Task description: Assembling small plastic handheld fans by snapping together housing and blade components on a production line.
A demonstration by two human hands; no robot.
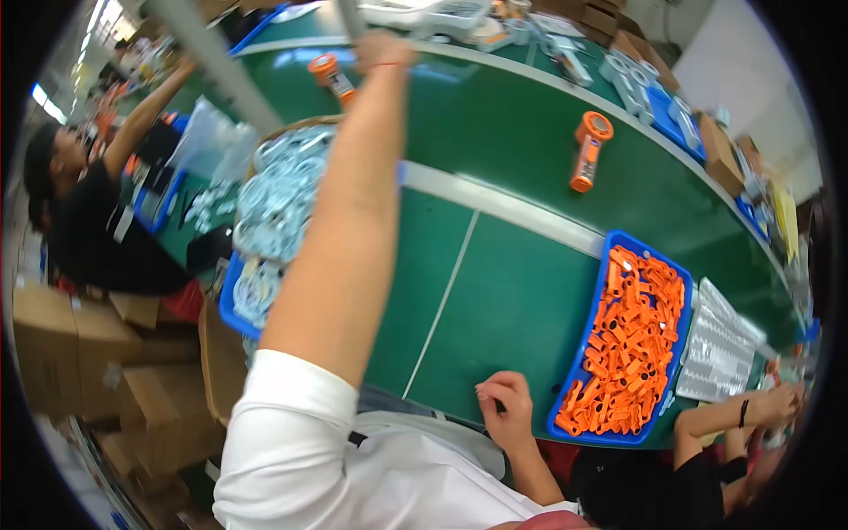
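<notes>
My left arm stretches far across the green work surface. My left hand (384,53) is at its far edge, by a grey post, its fingers blurred and partly hidden; whether it holds anything does not show. Just left of that hand lies an orange device with a round head and a short handle (332,76). My right hand (507,408) is near the front edge of the table, fingers curled in toward the thumb, with nothing visible in it. To its right stands a blue tray (580,358) full of small orange plastic parts (632,344).
A second orange device (590,152) lies on the green belt. Left of my arm, pale blue ring-like parts (281,194) are heaped in a box above a blue tray (231,296). Silvery blister trays (720,344) lie at right. Co-workers (106,212) sit on both sides.
</notes>
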